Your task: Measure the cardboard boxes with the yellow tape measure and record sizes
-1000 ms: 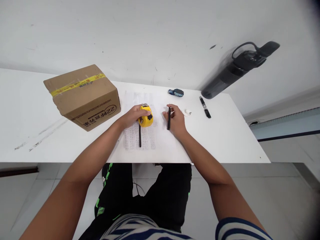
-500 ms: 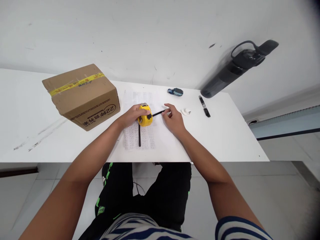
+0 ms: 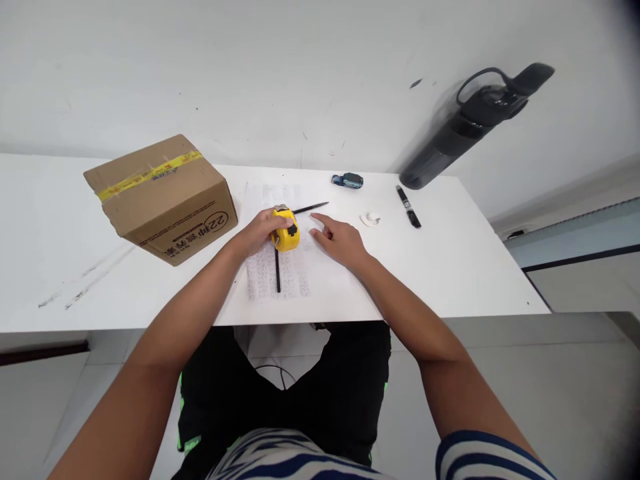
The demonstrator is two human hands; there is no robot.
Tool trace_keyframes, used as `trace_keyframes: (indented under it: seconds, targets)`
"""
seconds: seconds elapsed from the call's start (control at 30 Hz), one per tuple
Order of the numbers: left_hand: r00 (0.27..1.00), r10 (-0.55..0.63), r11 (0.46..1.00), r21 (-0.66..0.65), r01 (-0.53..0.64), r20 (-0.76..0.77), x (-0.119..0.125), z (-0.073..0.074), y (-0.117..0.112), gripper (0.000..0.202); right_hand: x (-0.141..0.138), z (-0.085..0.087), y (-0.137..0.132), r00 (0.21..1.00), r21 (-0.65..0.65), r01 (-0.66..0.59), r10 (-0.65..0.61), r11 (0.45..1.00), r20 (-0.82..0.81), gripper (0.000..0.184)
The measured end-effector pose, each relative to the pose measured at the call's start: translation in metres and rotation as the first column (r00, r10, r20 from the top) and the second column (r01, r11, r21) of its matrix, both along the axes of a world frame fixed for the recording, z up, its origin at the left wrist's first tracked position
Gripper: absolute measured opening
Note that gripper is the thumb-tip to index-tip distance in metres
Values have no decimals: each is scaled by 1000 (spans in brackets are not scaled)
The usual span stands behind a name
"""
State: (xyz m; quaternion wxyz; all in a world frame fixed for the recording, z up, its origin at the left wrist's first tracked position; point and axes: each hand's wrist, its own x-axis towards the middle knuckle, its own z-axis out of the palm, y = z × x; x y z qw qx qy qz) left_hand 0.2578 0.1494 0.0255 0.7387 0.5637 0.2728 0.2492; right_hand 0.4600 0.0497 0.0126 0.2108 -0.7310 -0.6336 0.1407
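My left hand [image 3: 259,232] is closed around a yellow tape measure [image 3: 285,230] above a printed sheet of paper [image 3: 295,270]. Just beyond the tape measure a slim black pencil-like stick [image 3: 312,207] lies slanted, its pointed end to the right and its other end hidden behind the tape measure. Below the tape measure a second black stick [image 3: 278,272] points towards me, its upper end covered. My right hand [image 3: 341,241] rests at the paper's right side, thumb and index finger apart, holding nothing. Its index fingertip is just below the slanted stick.
A taped cardboard box [image 3: 175,207] stands on the left of the white table [image 3: 440,280]. Towards the back are a small blue-black object [image 3: 348,180] and a dark bottle [image 3: 450,143] by the wall. A white coiled item [image 3: 370,219] and a black pen [image 3: 409,207] lie on the right.
My right hand has let go of the slanted black stick and drawn slightly back from it. The stick now lies a bit farther away. My left hand still holds the tape measure.
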Motion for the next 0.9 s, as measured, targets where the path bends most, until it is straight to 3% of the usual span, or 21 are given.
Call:
trace_keyframes:
  seconds: [0.23,0.37,0.4,0.47,0.53,0.6,0.67,0.77,0.83,0.9]
  targets:
    - [998,54,998,40,-54,-17,-4,2,-1,40,-5,3,8,1000,23,-12,12,1000,-16,44]
    - [976,215,974,71,-214,-10,-2,13,-14,42,-5,7,9,980,132,-97,118,987,-159,46]
    - [965,262,961,84,-262,15,0,17,-20,42,-6,7,8,961,191,-161,198,968,-192,52]
    - [942,328,935,119,-335,74,3,29,-37,46,-14,10,4,892,292,-280,360,914,-272,82]
    - [937,332,916,198,-348,108,2,44,-62,53,-28,13,-2,809,433,-288,459,854,-367,104]
    - [950,300,887,342,-312,90,-3,62,-91,60,-47,19,-12,704,590,-179,521,787,-483,99]
    - [954,299,806,526,-272,34,-15,78,-120,65,-66,28,-27,587,662,-22,545,750,-598,85]
    - [892,450,568,783,-251,-40,-45,97,-142,65,-89,46,-55,524,630,59,513,774,-680,68]
    - [740,671,408,859,-309,-52,-74,106,-137,62,-100,56,-71,528,590,32,488,807,-696,59]
    - [480,876,308,830,-465,-56,-105,111,-119,60,-109,64,-79,523,560,-3,478,829,-706,56]
